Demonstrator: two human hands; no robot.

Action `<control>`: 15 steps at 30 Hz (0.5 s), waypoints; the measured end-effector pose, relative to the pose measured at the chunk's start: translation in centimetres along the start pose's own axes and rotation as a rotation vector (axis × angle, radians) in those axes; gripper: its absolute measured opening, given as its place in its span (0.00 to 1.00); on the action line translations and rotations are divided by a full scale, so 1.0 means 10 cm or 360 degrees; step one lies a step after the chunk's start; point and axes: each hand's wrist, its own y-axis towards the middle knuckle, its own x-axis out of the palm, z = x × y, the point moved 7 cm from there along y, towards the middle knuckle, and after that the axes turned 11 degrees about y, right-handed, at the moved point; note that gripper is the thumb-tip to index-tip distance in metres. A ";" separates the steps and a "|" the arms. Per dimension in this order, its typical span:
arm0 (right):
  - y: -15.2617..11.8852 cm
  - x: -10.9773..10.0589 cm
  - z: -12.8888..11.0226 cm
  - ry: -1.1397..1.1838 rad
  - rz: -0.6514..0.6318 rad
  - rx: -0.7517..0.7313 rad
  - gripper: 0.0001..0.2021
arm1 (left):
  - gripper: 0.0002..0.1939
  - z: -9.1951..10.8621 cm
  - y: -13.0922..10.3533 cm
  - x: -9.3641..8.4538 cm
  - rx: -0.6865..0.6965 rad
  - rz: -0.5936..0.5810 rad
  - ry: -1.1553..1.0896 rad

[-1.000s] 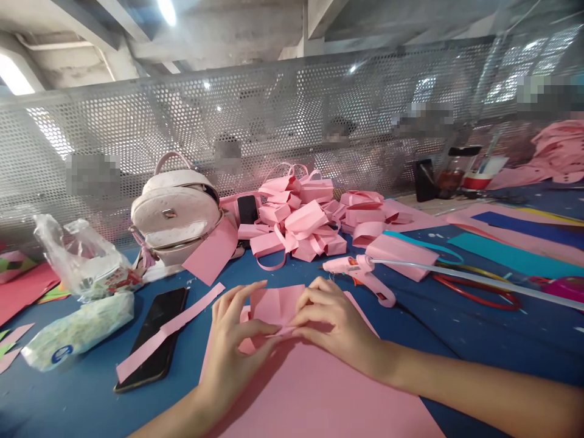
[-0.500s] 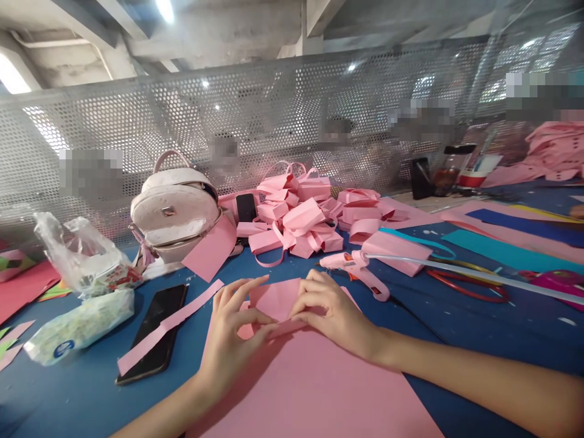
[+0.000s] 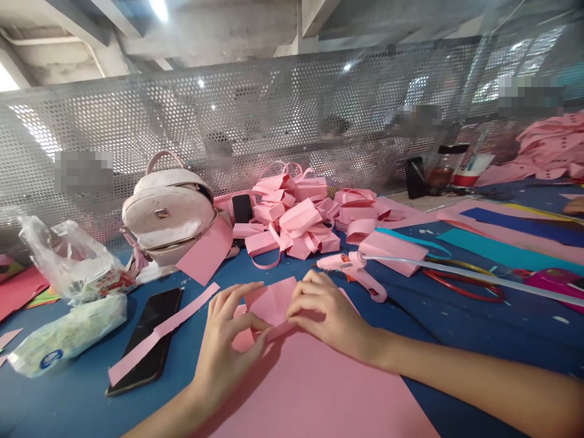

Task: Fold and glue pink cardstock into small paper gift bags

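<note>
Both hands work at a folded piece of pink paper (image 3: 274, 301), which rests on a large pink sheet (image 3: 319, 389). My left hand (image 3: 230, 334) pinches its near folded edge at the left, thumb and index finger together. At the right end of that same edge, my right hand (image 3: 326, 310) grips with thumb against bent fingers. The paper's back panel stands up between the hands. A pink glue gun (image 3: 353, 267) with a long clear glue stick lies just beyond my right hand. Left of my left hand, a pink paper strip (image 3: 164, 328) lies across a dark phone (image 3: 146, 340).
Small pink paper bags (image 3: 296, 219) are heaped at the back, beside a white backpack (image 3: 168, 213). A tissue pack (image 3: 68, 334) and a plastic bag (image 3: 73, 261) lie at the left. Rolls of tape (image 3: 460, 283) and coloured paper strips (image 3: 497, 249) are at the right.
The view has shifted slightly, so the surroundings sit a little further left. My hands keep their grip on the folded paper, with only slight finger movement.
</note>
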 end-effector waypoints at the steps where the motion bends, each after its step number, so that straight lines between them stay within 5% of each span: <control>1: 0.00 0.01 -0.02 -0.0013 -0.0004 -0.0019 0.04 | 0.08 0.02 0.00 0.01 0.0003 0.0000 0.0008; 8: 0.03 0.11 -0.07 -0.0030 -0.0005 0.0044 0.09 | 0.11 0.13 0.04 0.02 -0.0055 -0.0021 -0.0149; 15: 0.04 0.02 -0.01 0.0064 0.0002 0.0079 0.06 | 0.11 -0.01 0.02 0.03 -0.0141 -0.0036 -0.0151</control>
